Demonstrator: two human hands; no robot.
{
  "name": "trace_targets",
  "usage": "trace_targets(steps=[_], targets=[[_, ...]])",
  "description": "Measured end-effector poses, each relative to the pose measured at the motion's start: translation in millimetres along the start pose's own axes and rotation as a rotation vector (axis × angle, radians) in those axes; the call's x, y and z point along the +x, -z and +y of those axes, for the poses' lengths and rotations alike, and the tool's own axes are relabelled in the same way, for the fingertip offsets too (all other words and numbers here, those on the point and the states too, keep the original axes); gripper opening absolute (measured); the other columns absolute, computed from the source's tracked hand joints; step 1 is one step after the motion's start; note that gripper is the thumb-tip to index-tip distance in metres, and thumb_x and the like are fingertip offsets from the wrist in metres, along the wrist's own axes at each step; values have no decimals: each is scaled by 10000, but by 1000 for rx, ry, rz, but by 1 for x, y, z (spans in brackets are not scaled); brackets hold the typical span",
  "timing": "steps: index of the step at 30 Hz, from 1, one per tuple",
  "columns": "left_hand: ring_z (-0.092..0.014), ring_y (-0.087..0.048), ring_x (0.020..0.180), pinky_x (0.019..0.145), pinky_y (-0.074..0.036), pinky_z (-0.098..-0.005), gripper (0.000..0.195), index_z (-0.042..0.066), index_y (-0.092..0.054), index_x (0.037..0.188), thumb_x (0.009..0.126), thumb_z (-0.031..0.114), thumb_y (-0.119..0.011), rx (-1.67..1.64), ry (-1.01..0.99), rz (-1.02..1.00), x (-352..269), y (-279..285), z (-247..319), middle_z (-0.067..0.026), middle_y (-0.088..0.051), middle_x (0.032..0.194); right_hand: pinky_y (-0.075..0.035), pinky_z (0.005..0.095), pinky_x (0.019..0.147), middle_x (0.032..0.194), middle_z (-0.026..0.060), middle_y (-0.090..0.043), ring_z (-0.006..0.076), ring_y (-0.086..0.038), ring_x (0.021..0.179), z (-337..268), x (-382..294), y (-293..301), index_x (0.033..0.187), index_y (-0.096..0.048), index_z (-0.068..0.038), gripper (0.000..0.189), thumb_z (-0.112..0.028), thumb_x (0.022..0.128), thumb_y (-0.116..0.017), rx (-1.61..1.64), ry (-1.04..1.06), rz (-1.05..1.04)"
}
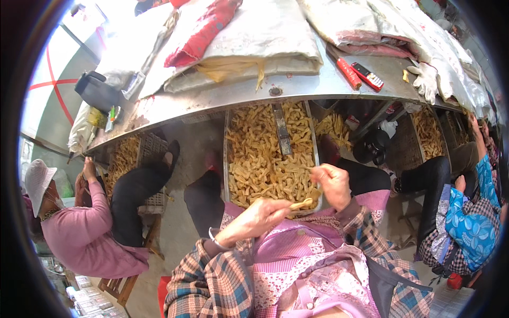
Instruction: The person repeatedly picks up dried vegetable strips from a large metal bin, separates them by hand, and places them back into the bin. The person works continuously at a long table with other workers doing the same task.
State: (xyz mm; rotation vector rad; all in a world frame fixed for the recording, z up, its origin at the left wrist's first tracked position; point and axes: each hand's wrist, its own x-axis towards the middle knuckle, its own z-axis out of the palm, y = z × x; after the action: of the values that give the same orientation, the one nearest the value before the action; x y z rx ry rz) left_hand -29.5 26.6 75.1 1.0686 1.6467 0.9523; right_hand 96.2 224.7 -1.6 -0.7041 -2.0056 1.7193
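Note:
My left hand [254, 218] pinches a yellowish strip [303, 204] whose end looks looped or knotted. Close to its right, my right hand [334, 186] is curled with the fingertips together. Whether a strip is between those fingertips is hard to make out. Both hands are above the near end of a long crate [227, 159] between my knees. Many short yellow-brown pieces [262, 167], seemingly knotted strips, fill it. A narrow metal bar [282, 129] reaches from the table edge over the pieces.
A metal table [296, 85] runs across the front, bearing folded white sacks [262, 35], a red phone [368, 75], a red tube [349, 73], a white glove [424, 81] and a dark jug [97, 89]. Co-workers sit at left [79, 238] and right [469, 226] beside similar crates [153, 159].

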Motion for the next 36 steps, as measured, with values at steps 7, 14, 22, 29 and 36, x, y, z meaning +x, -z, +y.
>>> trace_targets(steps=[7, 14, 22, 29, 36], targets=[[-148, -422, 496, 488, -393, -355, 294, 21, -480, 703, 958, 162, -435, 260, -156, 262, 70, 59, -28, -68, -452, 580, -397, 273, 515, 594, 33, -511, 108, -444, 534, -12, 50, -16, 731, -598, -25, 573, -475, 1018, -391, 114, -38, -175], [-386, -507, 1177, 1007, -399, -494, 321, 3, -592, 1183, 901, 113, -483, 854, -282, 443, 98, 53, -97, -251, -539, 1246, -337, 268, 427, 578, 1, -480, 108, -446, 491, 46, 100, -33, 794, -568, -33, 457, -388, 1028, -400, 76, -395, -189], [-130, -568, 780, 708, -489, -280, 242, 19, -559, 1141, 977, 194, -526, -1653, -19, 143, 48, -27, -56, -29, -586, 846, -490, 267, 640, 817, 91, -645, 157, -605, 666, -18, -14, -36, 1020, -607, 46, 373, -302, 1011, -472, 770, -47, -398], [-225, -616, 1011, 915, -515, -338, 594, 56, -262, 1471, 936, -11, -512, -426, 100, 95, 25, -54, -60, -146, -589, 1191, -470, 291, 559, 716, 36, -610, 132, -588, 663, 37, -62, -46, 905, -646, -38, 345, -363, 974, -554, 485, -620, -238], [-221, -619, 901, 805, -529, -311, 551, 43, -364, 1410, 895, -21, -550, -689, 88, 291, 6, -54, -71, -187, -555, 1180, -509, 302, 652, 739, 32, -591, 127, -602, 711, 30, -59, -46, 911, -624, -6, 33, -29, 908, -600, 422, -283, -324]])
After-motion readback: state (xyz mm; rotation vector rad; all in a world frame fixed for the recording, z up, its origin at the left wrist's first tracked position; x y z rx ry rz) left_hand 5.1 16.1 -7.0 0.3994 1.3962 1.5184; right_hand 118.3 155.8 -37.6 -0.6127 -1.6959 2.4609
